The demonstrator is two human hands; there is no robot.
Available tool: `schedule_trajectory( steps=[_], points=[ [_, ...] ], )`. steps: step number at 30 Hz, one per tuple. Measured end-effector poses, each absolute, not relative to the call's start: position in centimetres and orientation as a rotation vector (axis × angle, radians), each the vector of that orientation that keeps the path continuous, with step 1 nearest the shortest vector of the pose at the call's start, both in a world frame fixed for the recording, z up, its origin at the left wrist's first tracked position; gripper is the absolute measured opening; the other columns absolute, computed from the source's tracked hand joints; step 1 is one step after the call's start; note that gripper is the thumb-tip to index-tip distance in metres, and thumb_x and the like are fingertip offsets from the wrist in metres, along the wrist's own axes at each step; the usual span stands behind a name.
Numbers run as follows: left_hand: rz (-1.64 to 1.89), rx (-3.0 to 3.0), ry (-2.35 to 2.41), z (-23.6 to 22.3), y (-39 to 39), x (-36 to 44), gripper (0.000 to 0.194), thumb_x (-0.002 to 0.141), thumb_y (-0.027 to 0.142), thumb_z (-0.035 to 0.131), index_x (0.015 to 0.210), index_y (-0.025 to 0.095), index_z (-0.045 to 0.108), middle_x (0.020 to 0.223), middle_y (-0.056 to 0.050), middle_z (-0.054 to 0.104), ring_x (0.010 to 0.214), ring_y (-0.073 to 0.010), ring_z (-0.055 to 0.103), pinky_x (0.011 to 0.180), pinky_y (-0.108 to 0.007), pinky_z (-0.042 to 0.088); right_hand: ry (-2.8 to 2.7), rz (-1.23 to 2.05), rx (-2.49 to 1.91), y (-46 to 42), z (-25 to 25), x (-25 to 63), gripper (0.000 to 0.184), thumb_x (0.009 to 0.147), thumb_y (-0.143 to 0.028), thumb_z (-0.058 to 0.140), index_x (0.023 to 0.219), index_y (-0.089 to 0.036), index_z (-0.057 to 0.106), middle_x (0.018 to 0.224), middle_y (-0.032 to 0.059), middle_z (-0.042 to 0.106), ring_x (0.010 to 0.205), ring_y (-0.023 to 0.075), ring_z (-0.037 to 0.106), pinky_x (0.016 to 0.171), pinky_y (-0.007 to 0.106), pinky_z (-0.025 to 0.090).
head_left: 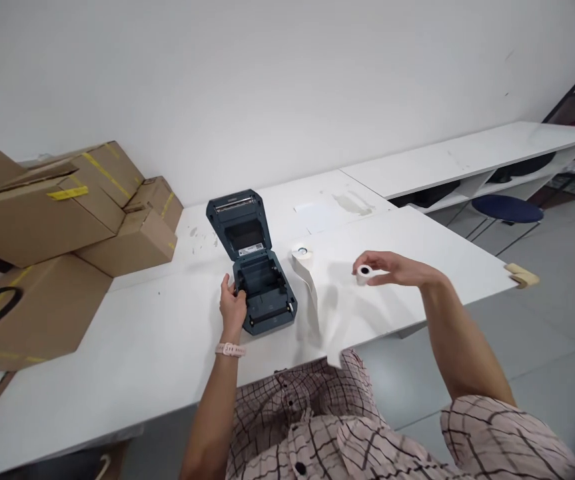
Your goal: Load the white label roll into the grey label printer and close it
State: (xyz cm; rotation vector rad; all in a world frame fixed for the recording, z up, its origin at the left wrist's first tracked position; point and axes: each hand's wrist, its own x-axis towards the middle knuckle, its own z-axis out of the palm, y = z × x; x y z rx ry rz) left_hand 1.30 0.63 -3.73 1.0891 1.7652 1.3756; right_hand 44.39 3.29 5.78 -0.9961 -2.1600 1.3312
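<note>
A dark label printer [270, 297] stands on the white table with its lid [240, 223] swung up and its roll bay showing. My left hand [232, 303] grips the printer's left side, the thumb over the edge. To the right, my right hand [382, 265] holds a small white paper roll [364, 275] between thumb and fingers, its dark core hole facing up. Between the printer and that hand, a larger label roll [301, 255] rests on the table, its loose strip [311, 300] trailing toward the front edge.
Brown cardboard boxes [42, 213] with yellow tape are piled at the left. A pale sheet [312, 217] lies behind the label roll. At the right are a shelved white table [447, 160], a blue stool [507, 209] and a tan corner piece [522, 275] on the table's edge.
</note>
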Motion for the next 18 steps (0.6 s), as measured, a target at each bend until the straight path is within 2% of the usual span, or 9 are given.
schedule_trajectory(
  steps=[4, 7, 8, 10, 13, 15, 18],
  points=[
    [1.382, 1.063, 1.771, -3.5, 0.7, 1.3, 0.078, 0.080, 0.017, 0.064, 0.153, 0.024, 0.037, 0.130, -0.011, 0.068, 0.118, -0.0235, 0.065, 0.106, -0.040, 0.048, -2.051, 1.337, -1.153, 7.2, 0.7, 42.6, 0.035, 0.074, -0.032, 0.076, 0.106, -0.020, 0.065, 0.108, 0.0080, 0.066, 0.096, 0.0206, 0.063, 0.092, 0.038, 0.050],
    [1.377, 1.065, 1.758, -3.5, 0.8, 1.3, 0.079, 0.080, 0.016, 0.064, 0.154, 0.023, 0.036, 0.126, -0.011, 0.070, 0.113, -0.0230, 0.067, 0.104, -0.041, 0.050, -1.939, 1.360, -1.232, 8.5, -2.0, 41.4, 0.042, 0.069, -0.031, 0.076, 0.108, -0.020, 0.064, 0.108, 0.0070, 0.067, 0.089, 0.0200, 0.064, 0.088, 0.039, 0.053],
    [1.375, 1.070, 1.753, -3.5, 0.8, 1.3, 0.079, 0.080, 0.016, 0.063, 0.154, 0.023, 0.036, 0.124, -0.010, 0.071, 0.111, -0.0228, 0.068, 0.104, -0.042, 0.050, -1.928, 1.369, -1.232, 8.6, -2.4, 41.4, 0.046, 0.069, -0.032, 0.076, 0.113, -0.021, 0.064, 0.113, 0.0080, 0.067, 0.093, 0.0213, 0.065, 0.090, 0.041, 0.053],
    [1.375, 1.081, 1.750, -3.4, 0.8, 1.3, 0.078, 0.080, 0.015, 0.063, 0.153, 0.024, 0.037, 0.121, -0.009, 0.073, 0.109, -0.0224, 0.069, 0.104, -0.043, 0.050, -1.937, 1.395, -1.195, 8.5, -2.2, 41.6, 0.060, 0.072, -0.033, 0.077, 0.128, -0.024, 0.060, 0.129, 0.0106, 0.064, 0.113, 0.0257, 0.063, 0.102, 0.044, 0.049],
    [1.390, 1.090, 1.753, -3.4, 0.7, 1.4, 0.077, 0.079, 0.015, 0.064, 0.151, 0.027, 0.039, 0.118, -0.007, 0.074, 0.109, -0.0220, 0.069, 0.104, -0.043, 0.050, -1.952, 1.398, -1.142, 9.2, -0.3, 41.6, 0.079, 0.076, -0.034, 0.077, 0.148, -0.031, 0.044, 0.153, 0.0106, 0.049, 0.143, 0.0287, 0.044, 0.117, 0.048, 0.037],
    [1.401, 1.089, 1.753, -3.3, 0.7, 1.5, 0.078, 0.078, 0.015, 0.065, 0.151, 0.027, 0.040, 0.120, -0.007, 0.073, 0.110, -0.0221, 0.069, 0.105, -0.044, 0.049, -1.975, 1.376, -1.126, 10.7, 1.3, 40.4, 0.086, 0.075, -0.033, 0.078, 0.152, -0.032, 0.039, 0.159, 0.0102, 0.042, 0.148, 0.0300, 0.037, 0.119, 0.050, 0.034],
    [1.402, 1.076, 1.747, -3.4, 0.6, 1.6, 0.079, 0.079, 0.015, 0.065, 0.152, 0.026, 0.038, 0.124, -0.009, 0.072, 0.112, -0.0226, 0.068, 0.105, -0.044, 0.049, -2.082, 1.377, -1.134, 13.9, 2.5, 36.8, 0.093, 0.065, -0.027, 0.083, 0.149, -0.027, 0.043, 0.161, 0.0130, 0.039, 0.149, 0.0326, 0.035, 0.120, 0.051, 0.033]
  ],
)
